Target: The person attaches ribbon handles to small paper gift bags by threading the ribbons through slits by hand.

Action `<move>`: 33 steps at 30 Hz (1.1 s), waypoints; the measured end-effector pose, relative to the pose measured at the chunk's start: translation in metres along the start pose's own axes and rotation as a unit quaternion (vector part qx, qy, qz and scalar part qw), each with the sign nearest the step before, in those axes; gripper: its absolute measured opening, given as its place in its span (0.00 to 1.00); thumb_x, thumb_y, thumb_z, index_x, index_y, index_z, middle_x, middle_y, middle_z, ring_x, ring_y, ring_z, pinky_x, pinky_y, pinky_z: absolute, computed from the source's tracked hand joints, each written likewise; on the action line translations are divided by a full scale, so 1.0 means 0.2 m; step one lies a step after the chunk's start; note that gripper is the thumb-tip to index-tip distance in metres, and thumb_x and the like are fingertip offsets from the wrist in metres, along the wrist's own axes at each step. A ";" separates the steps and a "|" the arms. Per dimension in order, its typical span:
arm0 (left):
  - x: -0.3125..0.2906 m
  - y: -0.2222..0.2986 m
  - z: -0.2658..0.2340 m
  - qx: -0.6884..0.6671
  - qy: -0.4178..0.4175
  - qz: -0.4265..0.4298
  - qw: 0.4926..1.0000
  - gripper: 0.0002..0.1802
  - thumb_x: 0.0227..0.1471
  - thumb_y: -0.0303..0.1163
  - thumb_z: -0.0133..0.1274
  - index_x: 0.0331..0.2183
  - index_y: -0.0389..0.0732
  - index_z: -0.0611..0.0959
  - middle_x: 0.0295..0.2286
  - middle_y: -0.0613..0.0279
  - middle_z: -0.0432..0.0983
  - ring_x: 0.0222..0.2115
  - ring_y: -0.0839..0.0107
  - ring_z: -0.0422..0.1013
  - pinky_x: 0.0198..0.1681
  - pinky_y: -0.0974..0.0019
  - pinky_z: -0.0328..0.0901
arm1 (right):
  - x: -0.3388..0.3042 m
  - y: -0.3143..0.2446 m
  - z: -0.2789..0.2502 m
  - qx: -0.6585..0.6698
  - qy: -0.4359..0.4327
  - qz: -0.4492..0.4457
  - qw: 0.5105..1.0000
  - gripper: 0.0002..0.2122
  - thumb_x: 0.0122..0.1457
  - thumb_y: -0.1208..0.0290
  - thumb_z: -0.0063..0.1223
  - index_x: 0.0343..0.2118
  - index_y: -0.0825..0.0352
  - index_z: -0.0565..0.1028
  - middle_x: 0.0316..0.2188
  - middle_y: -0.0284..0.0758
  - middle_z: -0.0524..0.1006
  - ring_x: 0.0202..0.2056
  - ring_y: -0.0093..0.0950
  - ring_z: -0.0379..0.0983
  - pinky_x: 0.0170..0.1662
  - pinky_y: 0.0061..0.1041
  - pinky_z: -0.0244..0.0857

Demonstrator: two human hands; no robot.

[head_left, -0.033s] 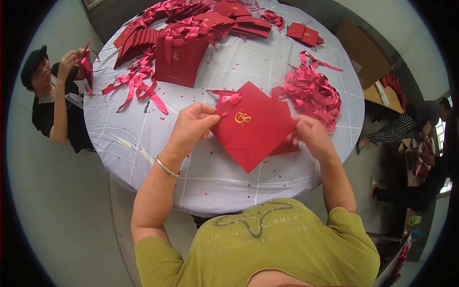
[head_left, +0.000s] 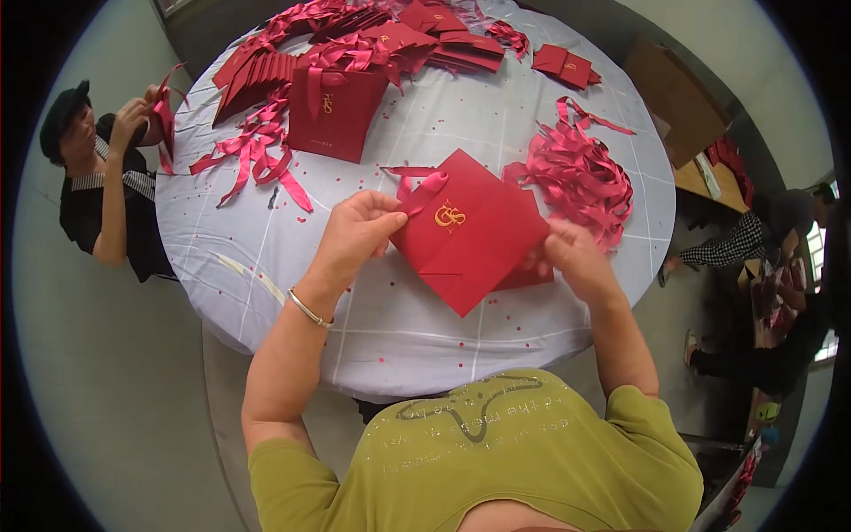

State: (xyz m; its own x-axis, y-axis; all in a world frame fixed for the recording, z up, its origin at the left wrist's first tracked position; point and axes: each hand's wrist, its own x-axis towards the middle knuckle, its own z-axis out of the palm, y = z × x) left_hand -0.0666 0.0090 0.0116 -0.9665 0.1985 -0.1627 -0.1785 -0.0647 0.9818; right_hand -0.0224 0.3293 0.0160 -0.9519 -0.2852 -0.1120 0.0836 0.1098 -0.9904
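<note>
A flat red paper gift bag [head_left: 472,232] with a gold emblem is held up at a slant over the near part of the table. My left hand [head_left: 363,223] pinches its left corner, right beside a pink ribbon [head_left: 425,188] on the bag. At the opposite corner, the thumb and fingers of my right hand [head_left: 578,257] are closed on the bag; some of those fingers are hidden behind it. Under the held bag, another red piece [head_left: 525,277] lies on the table, mostly covered.
A heap of pink ribbons [head_left: 581,182] lies to the right on the round cloth-covered table [head_left: 417,350]. An upright red bag [head_left: 332,120] full of ribbons stands behind, with stacked red bags [head_left: 461,50] farther back. Red dots are scattered about. A co-worker [head_left: 111,177] handles a red piece at left.
The bag's lower corner has risen very slightly in my hands, and the ribbon's loop has shifted a little. Both hands keep their hold.
</note>
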 end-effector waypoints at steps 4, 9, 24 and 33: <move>-0.01 -0.03 0.00 -0.016 0.012 -0.010 1.000 0.07 0.54 0.26 0.56 0.36 0.37 0.78 0.20 0.71 0.73 0.13 0.85 0.61 0.15 0.78 0.53 | 0.01 -0.09 0.21 -0.002 0.061 0.023 0.998 0.10 0.59 0.65 0.59 0.36 0.67 0.79 0.26 0.30 0.80 0.23 0.15 0.71 0.26 0.15 0.63; 0.00 -0.04 0.01 -0.026 0.068 0.046 0.996 0.07 0.55 0.29 0.55 0.37 0.39 0.78 0.23 0.71 0.75 0.16 0.85 0.65 0.18 0.81 0.57 | 0.12 -0.01 0.22 0.080 0.140 -0.003 0.987 0.09 0.58 0.66 0.60 0.32 0.68 0.78 0.24 0.30 0.79 0.22 0.16 0.71 0.26 0.16 0.62; 0.05 -0.07 -0.14 0.420 0.131 0.078 0.895 0.22 0.56 0.45 0.53 0.25 0.34 0.80 0.19 0.54 0.77 0.18 0.67 0.73 0.23 0.64 0.66 | 0.15 -0.09 0.47 -0.522 0.013 -0.541 0.659 0.18 0.38 0.76 0.61 0.37 0.65 0.78 0.32 0.33 0.76 0.30 0.30 0.72 0.30 0.29 0.66; 0.01 -0.03 -0.09 0.437 0.207 0.190 0.854 0.12 0.48 0.39 0.59 0.25 0.39 0.81 0.23 0.56 0.79 0.24 0.55 0.75 0.29 0.56 0.68 | 0.01 -0.07 0.54 -0.452 -0.110 -0.532 0.708 0.17 0.48 0.62 0.64 0.39 0.65 0.77 0.33 0.33 0.76 0.31 0.28 0.73 0.33 0.28 0.66</move>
State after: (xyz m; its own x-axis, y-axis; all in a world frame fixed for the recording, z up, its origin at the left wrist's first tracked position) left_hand -0.0716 -0.0068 0.0037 -0.9389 -0.0499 0.3406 0.1927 0.7437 0.6401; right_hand 0.0069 0.2248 0.0206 -0.2583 -0.7944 0.5497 -0.9628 0.2583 -0.0791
